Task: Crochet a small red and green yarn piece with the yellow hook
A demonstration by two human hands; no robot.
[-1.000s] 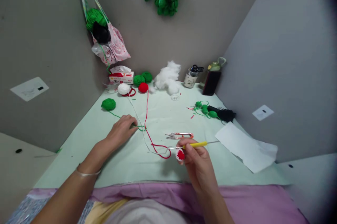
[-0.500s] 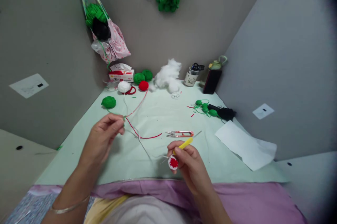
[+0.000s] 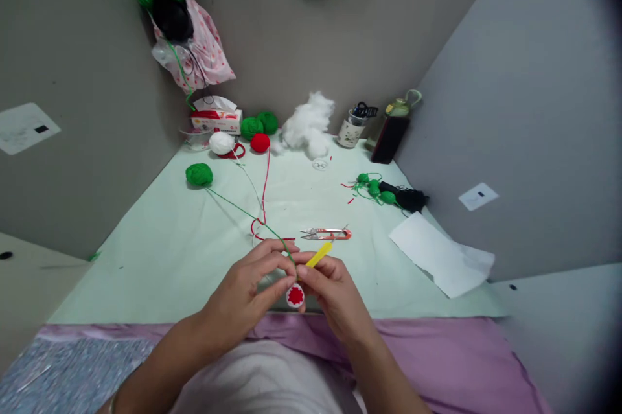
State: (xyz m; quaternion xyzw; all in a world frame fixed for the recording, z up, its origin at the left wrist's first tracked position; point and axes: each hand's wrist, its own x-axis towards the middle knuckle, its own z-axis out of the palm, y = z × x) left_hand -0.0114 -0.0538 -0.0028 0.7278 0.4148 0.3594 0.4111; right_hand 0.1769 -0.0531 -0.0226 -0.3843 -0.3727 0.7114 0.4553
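My two hands meet near the table's front edge. My right hand point(image 3: 330, 287) is closed on a yellow-handled crochet hook point(image 3: 319, 254) and a small round crochet piece point(image 3: 295, 296), red in the middle with a white rim. My left hand point(image 3: 253, 284) pinches a green yarn strand point(image 3: 238, 207) right beside that piece. The strand runs back to a green yarn ball point(image 3: 199, 174) at the left. A red strand point(image 3: 265, 190) leads from a red yarn ball point(image 3: 260, 142) and loops on the table just beyond my hands.
Orange-handled thread snips point(image 3: 325, 233) lie just past my hands. A white paper sheet point(image 3: 440, 255) is at the right. At the back: white yarn ball point(image 3: 221, 142), stuffing fluff point(image 3: 306, 126), tissue box point(image 3: 216, 119), cup point(image 3: 350, 132), dark bottle point(image 3: 390, 135), small green crochet pieces point(image 3: 374, 187).
My left hand lifted the green strand from the table's middle and carried it back to my right hand. My right hand drew the hook and piece slightly nearer. The view tilted down.
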